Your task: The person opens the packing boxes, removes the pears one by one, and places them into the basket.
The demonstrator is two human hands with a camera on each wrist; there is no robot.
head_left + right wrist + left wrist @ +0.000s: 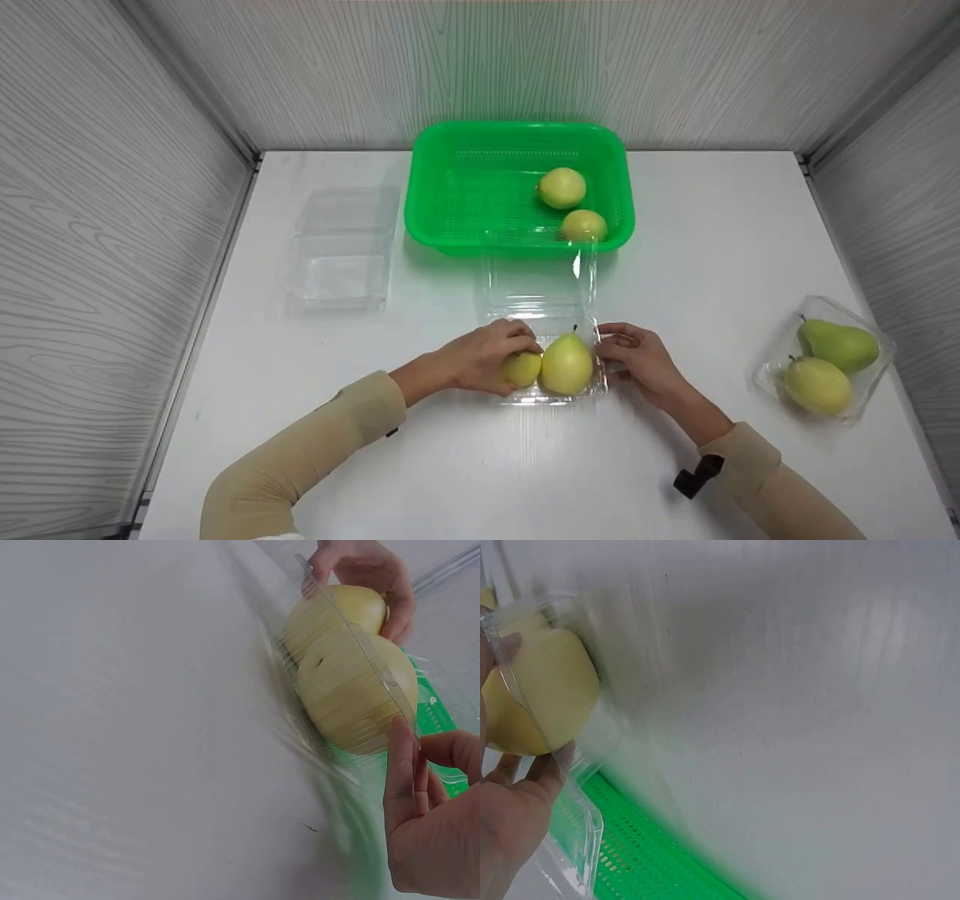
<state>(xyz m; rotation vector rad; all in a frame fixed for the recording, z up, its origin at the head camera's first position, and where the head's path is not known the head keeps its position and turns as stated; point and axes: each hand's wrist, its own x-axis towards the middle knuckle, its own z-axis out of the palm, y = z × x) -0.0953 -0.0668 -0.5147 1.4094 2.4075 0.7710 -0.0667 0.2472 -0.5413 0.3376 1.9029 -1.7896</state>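
Note:
A clear plastic clamshell container lies opened in front of me, its lid tilted back against the green basket. Two yellow pears sit in its base: a left pear and a right pear with its stem toward the basket. My left hand grips the left pear from the side, partly covering it. On the opposite side, my right hand pinches the container's rim between thumb and fingers, as the right wrist view shows, with the see-through wall in front of the pears.
Behind the container stands the green basket, holding an upper pear and a lower pear. At left lies another clear container. A third container at far right holds a green pear and a yellow pear.

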